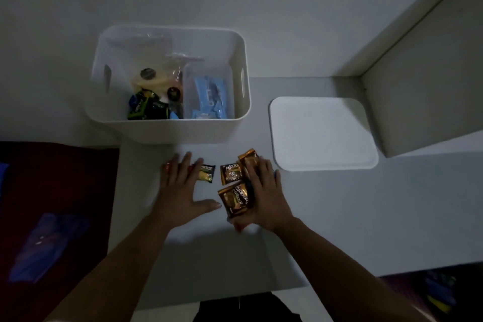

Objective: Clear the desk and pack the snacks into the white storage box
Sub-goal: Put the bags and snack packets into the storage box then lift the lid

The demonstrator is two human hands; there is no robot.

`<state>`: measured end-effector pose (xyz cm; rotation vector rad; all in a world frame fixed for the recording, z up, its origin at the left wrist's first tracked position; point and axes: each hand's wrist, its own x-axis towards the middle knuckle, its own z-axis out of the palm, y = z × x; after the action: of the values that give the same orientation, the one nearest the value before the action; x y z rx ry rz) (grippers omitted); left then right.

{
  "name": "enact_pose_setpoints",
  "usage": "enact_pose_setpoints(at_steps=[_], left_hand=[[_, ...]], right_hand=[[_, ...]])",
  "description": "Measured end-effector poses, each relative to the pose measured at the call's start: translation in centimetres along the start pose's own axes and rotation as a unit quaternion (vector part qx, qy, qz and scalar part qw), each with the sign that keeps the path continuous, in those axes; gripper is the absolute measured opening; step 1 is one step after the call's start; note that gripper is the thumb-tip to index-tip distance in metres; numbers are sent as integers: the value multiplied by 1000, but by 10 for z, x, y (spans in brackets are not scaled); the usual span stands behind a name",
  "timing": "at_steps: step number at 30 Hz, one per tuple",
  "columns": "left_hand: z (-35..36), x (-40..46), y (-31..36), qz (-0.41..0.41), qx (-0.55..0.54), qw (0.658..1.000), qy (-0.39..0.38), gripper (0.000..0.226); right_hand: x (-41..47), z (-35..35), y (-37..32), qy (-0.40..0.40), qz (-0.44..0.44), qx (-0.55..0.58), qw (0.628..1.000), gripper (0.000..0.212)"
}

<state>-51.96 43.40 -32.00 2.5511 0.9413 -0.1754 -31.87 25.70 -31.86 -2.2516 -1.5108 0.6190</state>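
Three glossy gold packets (233,172), one black packet (206,172) lying at box's (167,131) 6 o'clock; left hand (183,185) and right hand (264,191) both pressing flat, released.

Open white storage box (167,128) on desk (339,217), partly filled; gold snack packets (234,200) and a small dark-and-yellow one (206,172) lying flat just before it.

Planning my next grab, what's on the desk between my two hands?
In the head view, a small yellow-and-black packet and two brown snack packets lie between left hand and right hand.
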Motion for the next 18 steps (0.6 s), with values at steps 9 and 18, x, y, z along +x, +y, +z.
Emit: enact_pose_setpoints(at_steps=[9,18], left_hand=[[28,10,13,103,53,988,98,51],[31,12,8,120,46,987,100,79]], right_hand=[[13,29,2,96,-87,-58,990,72],[28,32,-2,127,-59,-50,989,29]])
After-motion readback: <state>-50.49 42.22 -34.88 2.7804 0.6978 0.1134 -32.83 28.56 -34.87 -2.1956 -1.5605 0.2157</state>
